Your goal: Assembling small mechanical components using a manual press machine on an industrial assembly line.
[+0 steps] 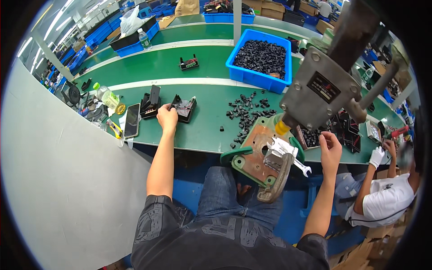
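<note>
A phone (132, 120) is lying at my left. My left hand (167, 118) is gripping, fingers pinched together, the left wall of an open black box (185, 107) that is sitting on the green bench (207, 130). Caps (247, 113) are scattering rightward; wrenches (282, 147) are resting on the press (319, 90). My right hand (330, 146) is hanging half-curled beside black parts (310, 136); whether it's holding anything, I'm not able to tell.
</note>
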A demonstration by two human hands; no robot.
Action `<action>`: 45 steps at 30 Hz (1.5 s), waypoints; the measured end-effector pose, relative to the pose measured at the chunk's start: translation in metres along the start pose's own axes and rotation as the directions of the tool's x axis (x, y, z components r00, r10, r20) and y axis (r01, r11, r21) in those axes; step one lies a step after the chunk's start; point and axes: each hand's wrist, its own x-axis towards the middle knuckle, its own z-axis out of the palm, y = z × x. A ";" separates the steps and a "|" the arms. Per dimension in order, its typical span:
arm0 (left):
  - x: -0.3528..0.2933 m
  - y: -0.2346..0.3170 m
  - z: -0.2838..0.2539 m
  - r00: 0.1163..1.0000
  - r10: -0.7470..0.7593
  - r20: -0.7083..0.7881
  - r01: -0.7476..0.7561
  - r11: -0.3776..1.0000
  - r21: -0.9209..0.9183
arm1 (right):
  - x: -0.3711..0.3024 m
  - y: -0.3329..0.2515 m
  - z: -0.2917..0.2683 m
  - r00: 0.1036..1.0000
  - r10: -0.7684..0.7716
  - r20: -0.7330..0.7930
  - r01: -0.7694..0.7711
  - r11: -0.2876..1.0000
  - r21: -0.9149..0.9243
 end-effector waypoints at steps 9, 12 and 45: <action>-0.127 0.108 -0.100 0.596 0.794 -0.117 -0.766 0.519 -0.379 | -0.093 -0.137 0.021 0.897 -0.370 0.242 0.326 0.923 0.204; -0.171 0.136 -0.120 0.444 0.889 -0.108 -0.800 0.340 -0.495 | -0.104 -0.158 0.047 0.757 -0.522 0.393 0.488 0.852 0.191; -0.270 0.121 -0.059 0.594 0.380 0.709 0.654 0.285 -0.700 | -0.115 -0.112 0.040 0.723 -0.679 0.127 0.647 0.730 0.222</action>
